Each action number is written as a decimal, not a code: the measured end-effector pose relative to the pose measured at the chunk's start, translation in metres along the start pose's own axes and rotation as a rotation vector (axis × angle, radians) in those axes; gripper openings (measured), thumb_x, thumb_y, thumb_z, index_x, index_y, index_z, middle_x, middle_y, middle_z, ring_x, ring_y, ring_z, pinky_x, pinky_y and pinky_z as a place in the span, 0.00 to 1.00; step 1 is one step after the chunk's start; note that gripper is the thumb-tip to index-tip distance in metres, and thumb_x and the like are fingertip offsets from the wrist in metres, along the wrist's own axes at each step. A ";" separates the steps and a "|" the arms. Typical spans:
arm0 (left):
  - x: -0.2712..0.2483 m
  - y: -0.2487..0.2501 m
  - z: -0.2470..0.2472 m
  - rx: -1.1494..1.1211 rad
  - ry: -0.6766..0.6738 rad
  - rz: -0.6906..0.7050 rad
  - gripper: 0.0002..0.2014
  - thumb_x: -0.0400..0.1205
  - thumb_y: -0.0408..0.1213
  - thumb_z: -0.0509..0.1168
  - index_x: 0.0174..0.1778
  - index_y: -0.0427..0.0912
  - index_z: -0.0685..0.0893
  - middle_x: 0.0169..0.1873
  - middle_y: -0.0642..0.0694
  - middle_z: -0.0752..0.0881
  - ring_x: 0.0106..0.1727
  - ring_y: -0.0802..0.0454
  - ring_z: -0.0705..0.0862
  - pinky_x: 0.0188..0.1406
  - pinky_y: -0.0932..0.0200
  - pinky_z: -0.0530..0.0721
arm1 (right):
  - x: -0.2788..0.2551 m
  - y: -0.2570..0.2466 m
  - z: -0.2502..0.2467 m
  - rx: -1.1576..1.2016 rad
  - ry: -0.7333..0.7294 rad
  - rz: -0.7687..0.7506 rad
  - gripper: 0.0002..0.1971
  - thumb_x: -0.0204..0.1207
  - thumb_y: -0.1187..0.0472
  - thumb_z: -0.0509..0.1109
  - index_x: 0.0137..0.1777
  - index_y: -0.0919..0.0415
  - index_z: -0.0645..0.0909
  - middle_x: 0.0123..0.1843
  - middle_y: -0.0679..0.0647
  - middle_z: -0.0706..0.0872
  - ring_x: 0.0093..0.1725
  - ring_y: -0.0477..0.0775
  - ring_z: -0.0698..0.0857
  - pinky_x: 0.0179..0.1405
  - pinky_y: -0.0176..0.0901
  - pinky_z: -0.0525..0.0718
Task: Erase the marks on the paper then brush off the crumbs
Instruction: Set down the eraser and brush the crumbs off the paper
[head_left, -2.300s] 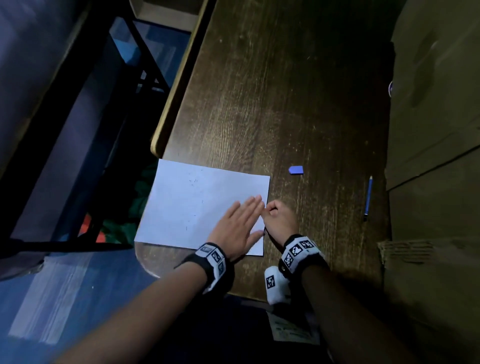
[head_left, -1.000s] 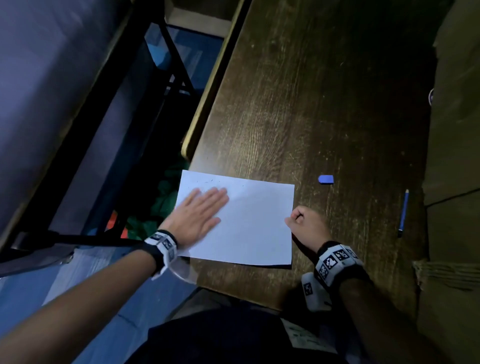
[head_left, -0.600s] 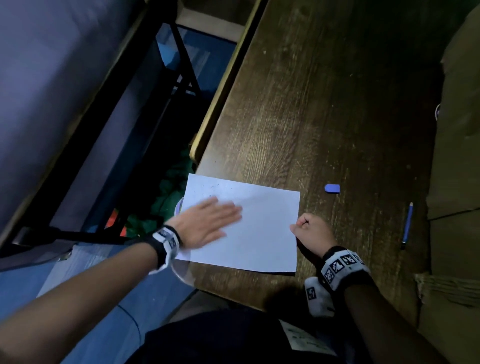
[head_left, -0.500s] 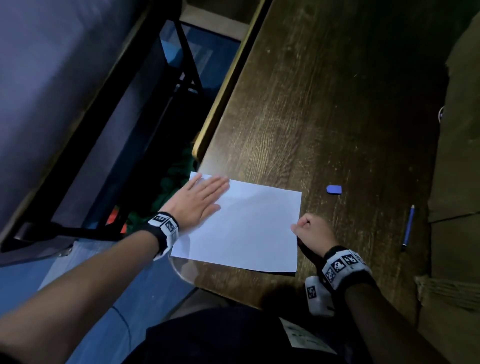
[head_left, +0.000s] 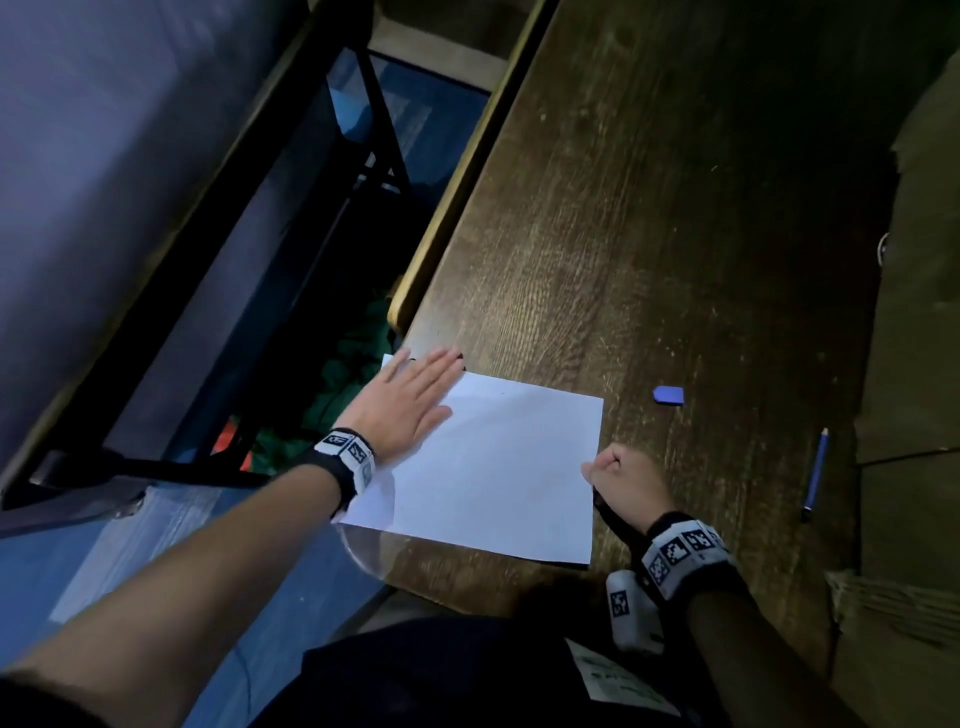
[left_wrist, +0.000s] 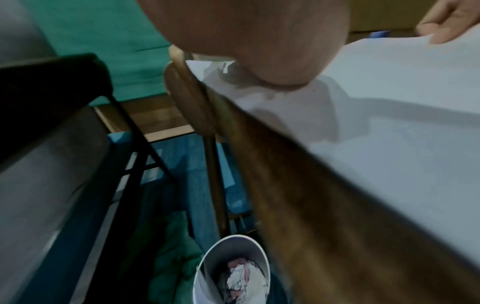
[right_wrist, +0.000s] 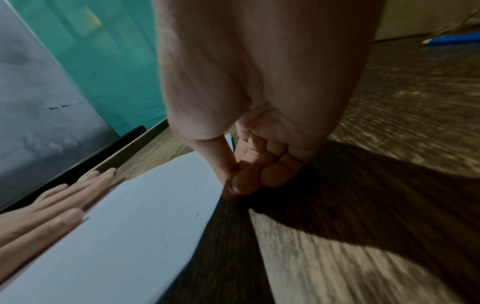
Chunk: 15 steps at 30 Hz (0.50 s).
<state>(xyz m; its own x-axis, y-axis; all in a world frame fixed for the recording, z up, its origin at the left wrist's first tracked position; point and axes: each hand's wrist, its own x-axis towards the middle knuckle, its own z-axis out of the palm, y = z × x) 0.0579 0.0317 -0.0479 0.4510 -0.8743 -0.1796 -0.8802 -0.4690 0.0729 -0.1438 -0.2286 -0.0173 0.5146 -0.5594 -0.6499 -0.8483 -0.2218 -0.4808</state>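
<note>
- White paper sheet (head_left: 498, 467) lies flat on the dark wooden table (head_left: 649, 234), at the near left corner; its left edge hangs a little over the table edge.
- Left hand (head_left: 408, 402) lies palm-down on the sheet's far left corner, fingers (right_wrist: 78, 185) straight and together, tips reaching just past the sheet's far edge. It holds nothing, only presses flat.
- Right hand (head_left: 626, 480) is at the sheet's right edge, fingers curled in a fist; the right wrist view shows thumb and forefinger pinching the paper edge (right_wrist: 228, 170).
- Sheet looks mostly clean; a few small dark specks show on it in the right wrist view (right_wrist: 196, 215). Cannot tell if they are marks or crumbs.
- Blue eraser (head_left: 668, 395) lies on the table just beyond the sheet's far right corner, apart from both hands.
- Blue pencil (head_left: 814, 474) lies further right on the table, near a brown cardboard box (head_left: 914, 364).
- White wastebasket (left_wrist: 233, 269) with crumpled paper inside stands on the floor under the table's left edge, below the left hand.
- Both wrists carry bands with black-and-white markers (head_left: 680, 553).
</note>
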 end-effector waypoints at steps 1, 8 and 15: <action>0.005 0.009 -0.004 -0.028 0.010 0.028 0.31 0.94 0.54 0.40 0.91 0.43 0.47 0.91 0.47 0.49 0.90 0.52 0.44 0.89 0.44 0.41 | 0.000 0.000 0.001 0.008 0.008 0.003 0.06 0.72 0.60 0.72 0.37 0.59 0.81 0.35 0.55 0.89 0.39 0.59 0.89 0.43 0.55 0.88; 0.059 0.148 0.005 -0.119 -0.088 0.147 0.30 0.94 0.53 0.39 0.92 0.46 0.45 0.91 0.48 0.43 0.90 0.52 0.40 0.87 0.45 0.34 | -0.002 0.003 0.004 0.009 0.057 -0.033 0.08 0.74 0.60 0.74 0.36 0.60 0.81 0.33 0.56 0.87 0.38 0.60 0.87 0.41 0.51 0.84; 0.041 0.082 0.004 -0.115 -0.035 -0.147 0.29 0.93 0.52 0.31 0.90 0.46 0.36 0.89 0.49 0.36 0.89 0.51 0.34 0.89 0.43 0.39 | 0.000 0.008 0.008 0.047 0.052 -0.019 0.08 0.76 0.61 0.73 0.38 0.62 0.80 0.31 0.55 0.84 0.36 0.60 0.85 0.39 0.51 0.83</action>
<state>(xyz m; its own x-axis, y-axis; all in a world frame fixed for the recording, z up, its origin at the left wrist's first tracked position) 0.0031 -0.0417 -0.0535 0.5667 -0.7911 -0.2305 -0.7814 -0.6047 0.1542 -0.1497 -0.2241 -0.0264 0.5223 -0.5962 -0.6097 -0.8310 -0.1956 -0.5207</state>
